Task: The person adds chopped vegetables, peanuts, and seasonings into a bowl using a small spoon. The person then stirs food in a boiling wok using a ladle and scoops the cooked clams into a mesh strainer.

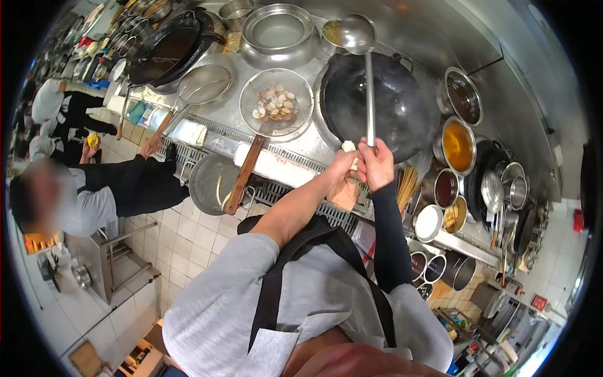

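My right hand [377, 164] is closed around the lower end of a long-handled ladle [369, 94], whose bowl is up beyond the far rim of the wok. Close beside it, at the near edge of the black wok [377, 103], my left hand [343, 164] is closed on a whitish bunched cloth [349, 146]; whether it also grips the wok is hidden. Faint haze hangs over the dark inside of the wok. To its left, a wire strainer [276, 75] with a wooden handle holds several clams [276, 103]. A tan piece [343, 193] lies below my left hand; its kind is unclear.
A steel pot [278, 53] of liquid stands behind the strainer. Bowls of amber liquid [458, 146] and dark sauce [463, 97] line the right. A lower pot [212, 179] sits left by the counter edge. Another person [94, 195] stands at the left, near a second wok [173, 53].
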`<state>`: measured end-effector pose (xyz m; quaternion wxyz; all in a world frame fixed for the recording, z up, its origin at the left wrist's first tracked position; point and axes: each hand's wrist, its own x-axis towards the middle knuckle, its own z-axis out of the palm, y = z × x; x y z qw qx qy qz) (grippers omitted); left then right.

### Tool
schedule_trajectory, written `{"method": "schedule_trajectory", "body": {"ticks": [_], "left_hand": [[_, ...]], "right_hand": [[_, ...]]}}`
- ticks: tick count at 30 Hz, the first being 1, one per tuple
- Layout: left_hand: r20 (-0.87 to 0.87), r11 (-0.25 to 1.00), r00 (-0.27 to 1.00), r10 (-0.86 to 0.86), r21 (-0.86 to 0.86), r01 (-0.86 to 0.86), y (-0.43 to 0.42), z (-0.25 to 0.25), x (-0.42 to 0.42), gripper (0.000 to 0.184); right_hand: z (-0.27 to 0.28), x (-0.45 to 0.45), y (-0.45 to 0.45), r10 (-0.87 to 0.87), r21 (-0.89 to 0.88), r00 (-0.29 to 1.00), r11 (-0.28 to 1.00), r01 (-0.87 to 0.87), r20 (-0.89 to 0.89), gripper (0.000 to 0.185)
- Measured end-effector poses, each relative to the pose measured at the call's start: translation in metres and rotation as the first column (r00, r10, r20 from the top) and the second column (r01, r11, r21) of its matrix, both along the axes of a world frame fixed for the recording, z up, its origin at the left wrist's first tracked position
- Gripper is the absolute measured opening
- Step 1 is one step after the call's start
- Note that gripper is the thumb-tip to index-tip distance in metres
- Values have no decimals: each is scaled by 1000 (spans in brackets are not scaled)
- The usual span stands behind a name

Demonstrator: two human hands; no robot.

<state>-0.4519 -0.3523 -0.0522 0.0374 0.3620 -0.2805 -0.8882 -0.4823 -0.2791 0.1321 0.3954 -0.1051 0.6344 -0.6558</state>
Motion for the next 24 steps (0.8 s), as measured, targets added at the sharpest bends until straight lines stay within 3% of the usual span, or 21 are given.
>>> {"method": "schedule_trajectory", "body": {"ticks": [1, 3, 4, 6, 8, 9, 12, 14, 16, 18, 21, 22, 24], "left_hand": [[-58, 998, 998, 17, 57, -14, 2, -23, -3, 17], [21, 998, 999, -31, -55, 32, 0, -11, 7, 31], [40, 999, 998, -47, -8, 47, -3, -3, 18, 30], [73, 993, 994, -84, 94, 77, -5, 12, 55, 29], [-74, 978, 979, -188, 77, 194, -3, 8, 99, 29], [-74, 984, 986, -152, 85, 159, -2, 18, 119, 29], [-22, 992, 992, -126, 7, 126, -11, 57, 174, 26], [-6, 994, 994, -111, -19, 111, -24, 60, 207, 30], [1, 997, 999, -37, -65, 37, -39, 68, 236, 36], [1, 997, 1000, -3, -78, 3, -57, 82, 259, 45], [-5, 973, 994, 112, -200, -111, -78, 103, 283, 55], [0, 961, 984, 176, -215, -171, -84, 109, 294, 51], [3, 928, 955, 298, -236, -289, -97, 118, 314, 45]], "right_hand": [[-4, -10, -18, 37, -15, 999, 999, -37, 18, 20], [-12, -26, -57, 113, -26, 994, 993, -113, 3, 22], [-14, -34, -76, 145, -21, 987, 989, -144, 63, 20], [-32, -53, -117, 229, -36, 973, 973, -228, 15, 15], [-38, -65, -159, 239, -8, 971, 971, -239, -18, 18], [-33, -67, -179, 244, -13, 969, 970, -244, 21, 13], [-22, -80, -235, 187, -221, 944, 967, -128, 271, 10], [-23, -103, -282, 312, -373, 885, 911, -176, 344, 10], [-8, -120, -328, 469, -521, 730, 834, -182, 497, 16], [14, -115, -360, 450, -551, 666, 831, -70, 595, 14], [14, -87, -343, 602, -754, 578, 656, 35, 551, 18], [10, -71, -326, 662, -815, 555, 577, 52, 504, 21], [0, -29, -274, 713, -816, 398, 504, 282, 578, 30]]}}
